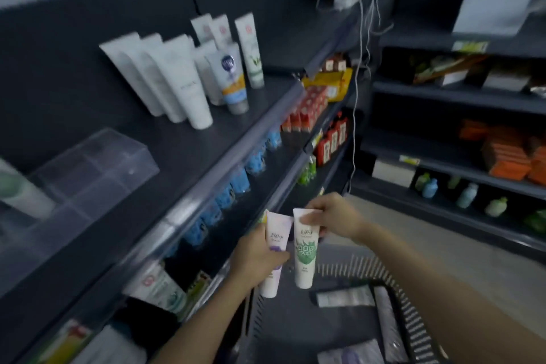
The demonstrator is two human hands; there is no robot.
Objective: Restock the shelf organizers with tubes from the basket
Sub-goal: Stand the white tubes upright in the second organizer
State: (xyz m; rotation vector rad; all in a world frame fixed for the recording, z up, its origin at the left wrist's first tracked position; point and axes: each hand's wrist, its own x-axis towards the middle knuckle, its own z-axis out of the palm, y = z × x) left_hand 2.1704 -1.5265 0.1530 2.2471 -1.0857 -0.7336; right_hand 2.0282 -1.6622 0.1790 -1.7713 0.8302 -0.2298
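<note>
Both hands hold tubes above the basket point(410, 331): the left hand point(257, 257) grips a purple tube point(274, 260), the right hand point(331, 216) pinches a green tube point(305, 257) by its top. More tubes point(345, 297) lie in the basket at five o'clock. At ten o'clock, a clear organizer point(88, 174) sits on the shelf point(189, 156).

Tubes point(189, 74) on shelf point(165, 156), behind organizer point(88, 168)

The top shelf point(189, 154) is seen as dark, matt sheet metal, and the organizer point(88, 168) on it as clear, glossy plastic. A smooth, slightly shiny plastic skin is shown by the green-printed tube point(305, 257) and the purple-printed tube point(276, 241). The basket point(413, 331) is formed of slotted dark plastic.
</note>
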